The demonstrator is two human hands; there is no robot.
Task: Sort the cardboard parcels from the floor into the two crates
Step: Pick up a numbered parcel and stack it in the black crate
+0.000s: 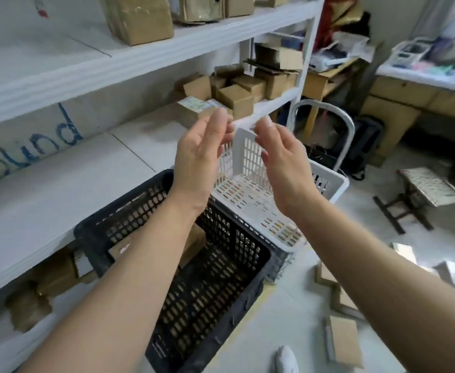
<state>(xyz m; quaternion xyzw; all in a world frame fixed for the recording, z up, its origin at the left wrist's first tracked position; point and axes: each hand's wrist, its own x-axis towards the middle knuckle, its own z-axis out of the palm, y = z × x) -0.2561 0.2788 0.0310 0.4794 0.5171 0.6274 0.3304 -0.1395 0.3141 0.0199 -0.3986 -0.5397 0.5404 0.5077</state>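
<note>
Both hands empty: left hand (198,154) and right hand (280,162) raised, palms facing, fingers loosely spread, nothing held. White shelving (59,184) left of and beyond them. Black crate (86,235) under left wrist, one parcel (198,242) inside. White crate (336,181) below both palms. Cardboard parcels (346,336) on floor, down-right of right hand.

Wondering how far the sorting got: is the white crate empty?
Looks empty: the white crate shows only its bare slotted floor where visible.
</note>
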